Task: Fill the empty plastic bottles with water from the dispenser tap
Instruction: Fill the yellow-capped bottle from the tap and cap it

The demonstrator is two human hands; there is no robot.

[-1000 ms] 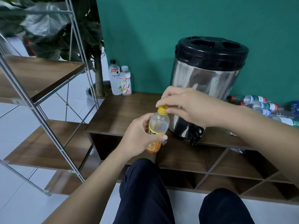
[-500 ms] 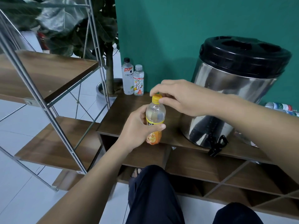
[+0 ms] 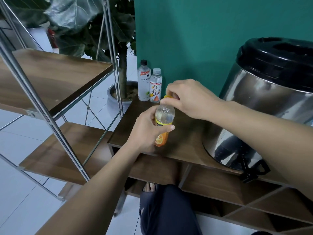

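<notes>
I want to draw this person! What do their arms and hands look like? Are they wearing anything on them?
Both arms are bare with no sleeves showing. The left hand and right hand wear no gloves, and no rings, watch or bracelets show. Lower down, there are dark navy trousers.

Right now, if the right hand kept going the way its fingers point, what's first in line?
The right hand points left, pinching the yellow cap. Past it, probably the two capped bottles, though they look farther back; depth is unclear.

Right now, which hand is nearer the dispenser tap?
Right. The right hand pinches the yellow cap, between the bottle and the dispenser; the left hand grips the bottle's body, farther to the left of the tap.
</notes>
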